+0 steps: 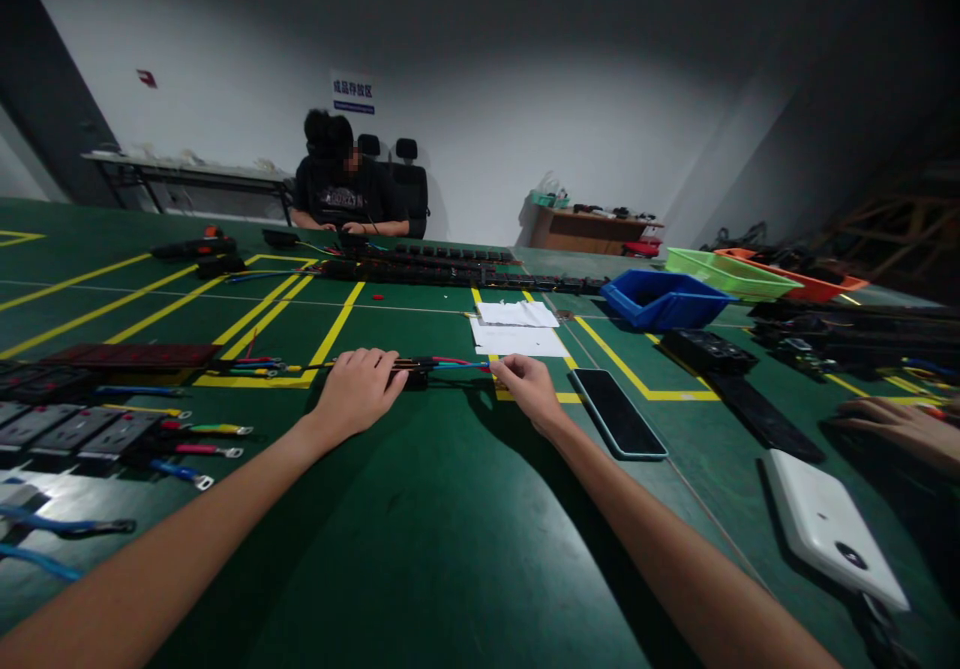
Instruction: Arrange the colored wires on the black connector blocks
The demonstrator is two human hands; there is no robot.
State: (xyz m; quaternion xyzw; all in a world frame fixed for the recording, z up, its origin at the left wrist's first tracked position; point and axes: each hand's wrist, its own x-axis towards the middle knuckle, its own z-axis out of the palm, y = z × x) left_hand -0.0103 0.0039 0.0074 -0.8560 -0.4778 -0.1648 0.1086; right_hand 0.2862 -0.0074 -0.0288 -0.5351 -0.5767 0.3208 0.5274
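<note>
A thin bundle of coloured wires [454, 363], red, blue and green, stretches between my two hands above the green table. My left hand [356, 391] is closed over the left part of the bundle, beside a small dark piece [417, 379] whose kind I cannot make out. At the other end, my right hand [529, 389] pinches the wire tips between thumb and fingers. Left of my left hand lie more wires with ring terminals [240, 431] and a row of grey socket modules [71, 431]. A phone [619, 414] rests right of my right hand.
White papers [517, 329] lie beyond my right hand. Blue [664, 299], green [727, 274] and orange bins stand at the back right. A white device [832, 524] and another person's hand [900, 427] are on the right. Across the table sits a person [349, 189] near a power drill [196, 245].
</note>
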